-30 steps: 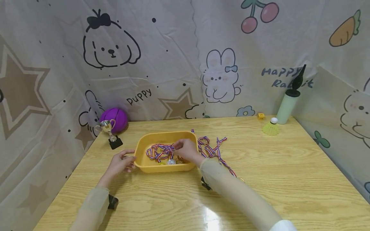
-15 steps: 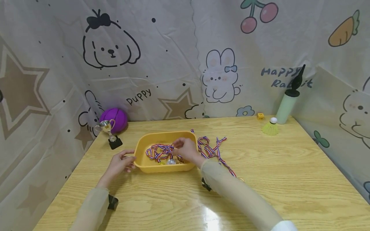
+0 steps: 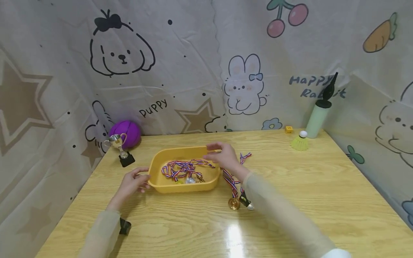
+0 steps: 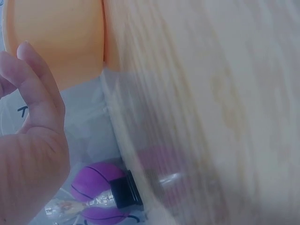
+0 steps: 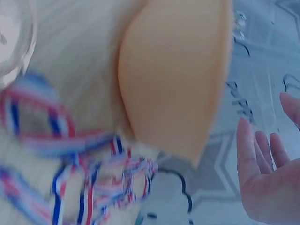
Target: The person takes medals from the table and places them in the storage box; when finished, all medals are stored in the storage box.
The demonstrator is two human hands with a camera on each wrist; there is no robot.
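Observation:
A yellow plastic basin (image 3: 185, 188) stands on the table with several medals inside, their striped ribbons (image 3: 180, 168) tangled together; a silver medal (image 3: 190, 180) shows among them. At the basin's left end my left hand (image 3: 133, 182) touches the wall with loosely bent fingers. My right hand (image 3: 224, 157) hovers over the right rim, fingers extended and holding nothing. In the right wrist view its fingers (image 5: 248, 150) are apart from the basin. Beside the basin on the right lie more ribbons (image 3: 229, 179) with a gold-coloured medal (image 3: 234, 204); another medal (image 3: 250, 206) is partly covered by the wrist camera.
A small trophy cup (image 3: 120, 147) and a purple ball (image 3: 130, 132) stand at the back left. Toward the back right are a yellow-green shuttlecock (image 3: 300, 142), a small yellow block (image 3: 288, 129) and a pale green pump (image 3: 317, 120). A printed cloth hangs behind the table.
My right hand has let go of the ribbon inside the basin and moved up and right to its rim. Medals right of the basin have come into view. My left hand stays put.

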